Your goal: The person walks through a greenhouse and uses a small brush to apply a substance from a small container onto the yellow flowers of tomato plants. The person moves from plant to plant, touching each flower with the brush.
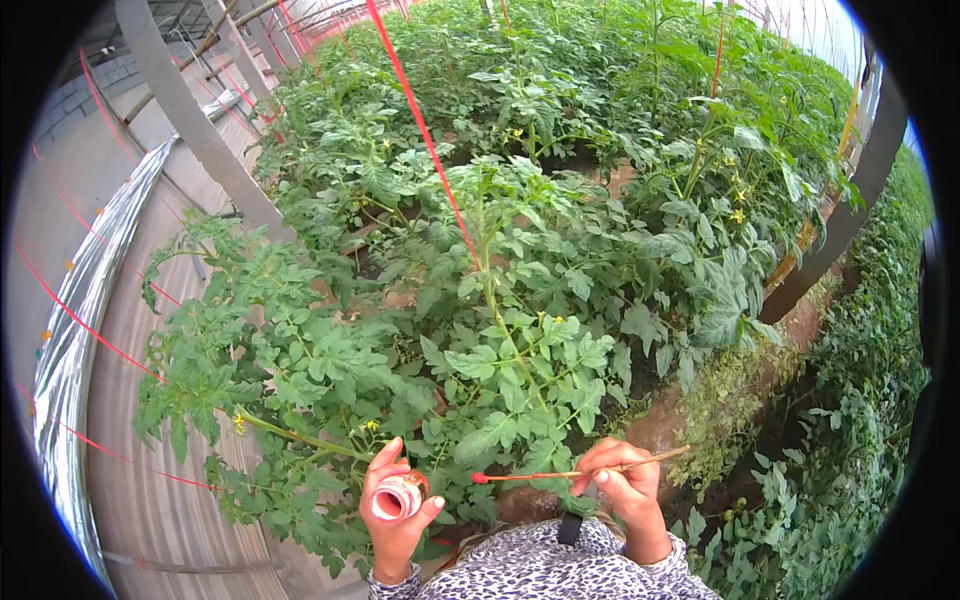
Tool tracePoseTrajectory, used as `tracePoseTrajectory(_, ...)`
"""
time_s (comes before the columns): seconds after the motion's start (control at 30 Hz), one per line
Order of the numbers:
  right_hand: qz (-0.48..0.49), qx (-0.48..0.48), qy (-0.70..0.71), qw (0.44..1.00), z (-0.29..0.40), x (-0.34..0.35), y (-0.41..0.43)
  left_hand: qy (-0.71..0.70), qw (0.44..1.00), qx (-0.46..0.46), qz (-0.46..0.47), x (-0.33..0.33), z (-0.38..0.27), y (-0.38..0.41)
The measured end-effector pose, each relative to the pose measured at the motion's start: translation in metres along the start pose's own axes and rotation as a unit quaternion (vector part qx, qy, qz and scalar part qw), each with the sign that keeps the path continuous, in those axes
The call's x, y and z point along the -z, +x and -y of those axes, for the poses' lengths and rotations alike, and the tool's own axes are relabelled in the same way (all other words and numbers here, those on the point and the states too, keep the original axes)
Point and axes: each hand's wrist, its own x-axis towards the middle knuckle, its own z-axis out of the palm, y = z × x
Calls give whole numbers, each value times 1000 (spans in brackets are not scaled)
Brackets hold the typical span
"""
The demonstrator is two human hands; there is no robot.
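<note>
At the bottom middle, my left hand (397, 510) is closed around a small glass jar (396, 497), uncapped, with red residue at its mouth and wall. My right hand (626, 480) pinches a thin wooden stick (555, 475) between thumb and fingers; its red-coated tip (480, 478) points left towards the jar without touching it. Just beyond both hands stands a leafy tomato plant (517, 360), tied to a taut red string (427, 135). Yellow tomato flowers (369, 426) show just above my left hand, by a green stem (300, 441).
Dense tomato plants (585, 97) fill the space ahead. Concrete posts rise at the left (195, 127) and right (840, 217). Along the left lie rolled silvery sheeting (97, 277) and slanting red strings. More plants (870, 390) grow beyond a soil path at right.
</note>
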Motion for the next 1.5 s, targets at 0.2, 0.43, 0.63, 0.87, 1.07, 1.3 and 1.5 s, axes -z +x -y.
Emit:
tracePoseTrajectory(0.2,-190,84,23,978,25,82,-11,-168,978,-22,119,-102,-20,22)
tracePoseTrajectory(0.43,-255,132,-70,955,22,113,2,-239,951,48,189,-189,25,73)
tracePoseTrajectory(0.63,-163,90,-104,977,2,113,15,-168,964,135,155,-181,72,76)
tracePoseTrajectory(0.87,-103,59,-206,971,-37,110,43,-124,979,107,122,-159,95,58)
tracePoseTrajectory(1.07,-35,84,-316,944,-68,102,65,-105,986,85,94,-146,95,53)
tracePoseTrajectory(1.3,-10,75,-321,944,-77,95,77,-91,988,86,86,-141,101,51)
tracePoseTrajectory(1.5,7,71,-346,935,-89,94,84,-105,986,94,90,-143,101,52)
